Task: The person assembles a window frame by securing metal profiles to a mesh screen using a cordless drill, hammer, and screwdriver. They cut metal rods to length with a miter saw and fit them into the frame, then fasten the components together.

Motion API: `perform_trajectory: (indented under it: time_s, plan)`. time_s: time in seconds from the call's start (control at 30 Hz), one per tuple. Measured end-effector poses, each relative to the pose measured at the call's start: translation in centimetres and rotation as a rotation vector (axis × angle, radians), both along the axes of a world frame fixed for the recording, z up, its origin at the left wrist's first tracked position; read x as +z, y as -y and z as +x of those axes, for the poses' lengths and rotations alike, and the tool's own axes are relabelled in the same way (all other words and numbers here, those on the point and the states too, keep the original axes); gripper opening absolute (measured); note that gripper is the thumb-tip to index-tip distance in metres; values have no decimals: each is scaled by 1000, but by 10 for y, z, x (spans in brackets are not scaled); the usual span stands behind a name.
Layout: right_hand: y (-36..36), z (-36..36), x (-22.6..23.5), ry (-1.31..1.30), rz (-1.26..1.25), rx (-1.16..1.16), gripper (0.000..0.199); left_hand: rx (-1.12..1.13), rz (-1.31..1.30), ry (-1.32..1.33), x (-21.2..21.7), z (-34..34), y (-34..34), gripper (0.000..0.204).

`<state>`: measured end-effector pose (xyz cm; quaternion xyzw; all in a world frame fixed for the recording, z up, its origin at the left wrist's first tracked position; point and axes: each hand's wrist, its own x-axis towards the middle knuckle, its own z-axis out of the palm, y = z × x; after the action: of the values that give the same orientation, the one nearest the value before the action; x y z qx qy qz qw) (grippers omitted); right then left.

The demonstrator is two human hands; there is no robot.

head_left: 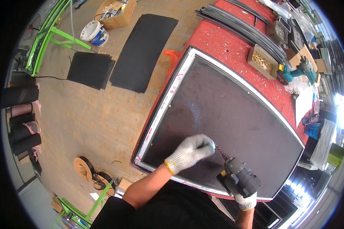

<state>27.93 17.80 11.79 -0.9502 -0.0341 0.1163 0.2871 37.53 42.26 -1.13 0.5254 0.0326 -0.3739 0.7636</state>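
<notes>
My right hand, in a white knit glove, is wrapped round the grip of a dark cordless drill. The drill's thin bit points up and left over a framed mesh screen. Close to the bit's tip is my left hand, in a grey-white glove with a yellow cuff edge. Its fingers are curled in a pinch, and whatever they hold is too small to make out. The screen has dark mesh inside a pale, tape-covered frame and lies on a red-covered table.
Past the screen, a tray of brass-coloured screws, a teal cordless drill and long dark strips lie on the table. To the left, black sheets, a white bucket and a cardboard box rest on the floor.
</notes>
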Motion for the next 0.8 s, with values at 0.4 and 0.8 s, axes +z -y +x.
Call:
perform_trajectory:
  time_s: [0.4, 0.8]
  plan:
    - [17, 178, 18, 27, -124, 201, 53, 118, 1443, 678, -40, 209, -23, 76]
    - [-38, 329, -30, 153, -414, 607, 49, 254, 1368, 682, -41, 209, -24, 58]
